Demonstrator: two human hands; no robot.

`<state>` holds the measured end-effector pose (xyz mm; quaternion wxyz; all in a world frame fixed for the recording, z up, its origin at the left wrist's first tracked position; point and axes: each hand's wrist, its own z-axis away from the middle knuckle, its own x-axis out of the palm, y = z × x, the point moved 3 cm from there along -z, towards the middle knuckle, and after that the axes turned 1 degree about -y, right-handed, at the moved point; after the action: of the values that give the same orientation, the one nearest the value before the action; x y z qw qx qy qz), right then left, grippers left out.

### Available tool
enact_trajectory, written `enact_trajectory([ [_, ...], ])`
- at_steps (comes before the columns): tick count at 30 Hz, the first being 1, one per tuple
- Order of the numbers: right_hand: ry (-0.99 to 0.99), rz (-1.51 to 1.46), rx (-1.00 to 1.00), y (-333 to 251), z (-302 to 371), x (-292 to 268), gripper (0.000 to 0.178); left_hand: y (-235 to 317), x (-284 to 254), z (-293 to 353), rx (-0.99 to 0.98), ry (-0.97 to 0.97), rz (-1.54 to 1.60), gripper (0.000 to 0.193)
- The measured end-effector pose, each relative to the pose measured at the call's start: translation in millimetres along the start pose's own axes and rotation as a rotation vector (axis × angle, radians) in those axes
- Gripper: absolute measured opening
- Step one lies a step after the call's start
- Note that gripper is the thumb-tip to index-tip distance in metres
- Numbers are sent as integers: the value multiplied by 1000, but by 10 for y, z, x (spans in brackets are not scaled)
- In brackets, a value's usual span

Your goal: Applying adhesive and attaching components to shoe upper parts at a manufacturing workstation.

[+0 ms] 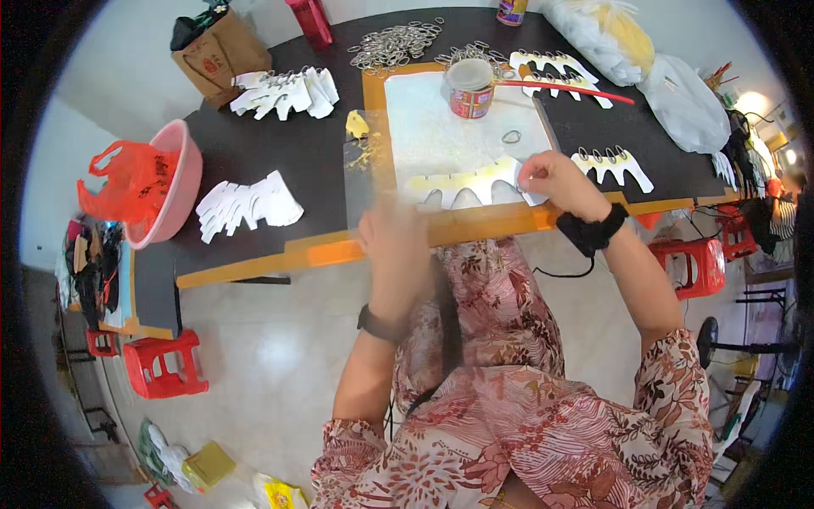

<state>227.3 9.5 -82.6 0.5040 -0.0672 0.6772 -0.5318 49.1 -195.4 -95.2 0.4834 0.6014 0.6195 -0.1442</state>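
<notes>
A white scalloped cut-out piece [475,184] with pointed tabs lies on the near part of the white board [424,127]. Yellowish glue is smeared along its upper edge. My right hand [561,185] is closed in a pinch at the right end of this piece. Smeared by motion, my left hand [394,246] hangs over the table's front edge, just left of the piece, and its fingers are unclear. One metal ring [510,137] lies on the board. Behind it stands a can [471,89] with a red stick [566,88] across its rim.
White cut-outs lie in a near-left pile [250,206] and a far-left pile [288,92]. Ring-fitted pieces [612,166] lie at right. Metal rings [394,47] are heaped at the back. A pink basin [178,182] overhangs the left edge; plastic bags [682,102] sit far right.
</notes>
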Motion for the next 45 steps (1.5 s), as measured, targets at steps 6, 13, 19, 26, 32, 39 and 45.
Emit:
enact_trajectory([
  [6, 163, 69, -38, 21, 126, 132, 4, -40, -46, -152, -16, 6, 190, 11],
  [13, 174, 62, -54, -127, 151, 121, 5, -307, -49, -269, -118, 18, 141, 18],
  [19, 64, -216, 97, -34, -5, -87, 10, 412, 168, -74, 154, -159, 361, 38],
  [26, -159, -302, -29, -217, -425, -16, 7, 831, 493, -155, 297, -225, 233, 56],
  [32, -194, 60, -364, -257, -629, 103, 7, 813, 607, -138, 312, -355, 169, 56],
  [39, -201, 98, -352, -217, -722, 175, 5, 809, 614, -179, 337, -352, 82, 53],
  [45, -162, 89, -407, -201, -737, 205, 6, 827, 638, -215, 372, -317, 68, 48],
])
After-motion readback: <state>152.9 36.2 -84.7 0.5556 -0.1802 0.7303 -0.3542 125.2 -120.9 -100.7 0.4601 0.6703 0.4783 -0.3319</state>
